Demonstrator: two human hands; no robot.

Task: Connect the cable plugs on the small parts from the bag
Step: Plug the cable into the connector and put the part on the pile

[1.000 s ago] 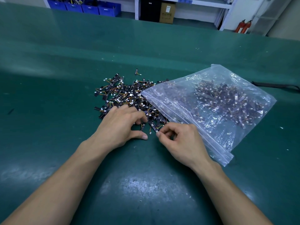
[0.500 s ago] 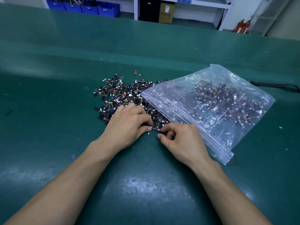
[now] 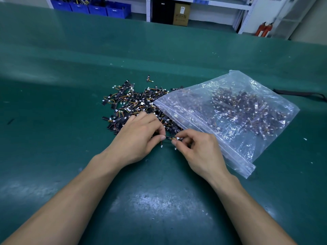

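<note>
A heap of small black parts [image 3: 134, 101] with coloured wires and white plugs lies on the green table, spilling from the mouth of a clear plastic bag [image 3: 230, 117] that holds many more. At the near edge of the heap my left hand [image 3: 139, 137] pinches one end of a small wired part [image 3: 170, 138]. My right hand [image 3: 198, 147] pinches the other end near a white plug. Two more white plugs dangle just below, between the two hands.
The green table [image 3: 70, 68] stretches wide on all sides. A dark strap [image 3: 299, 93] lies at the far right. Blue bins [image 3: 95, 7], a cardboard box [image 3: 181, 14] and red extinguishers [image 3: 263, 29] stand beyond the table's far edge.
My left hand slid right from the heap to meet my right hand. Both now hold one wired part, lifted slightly off the table between them.
</note>
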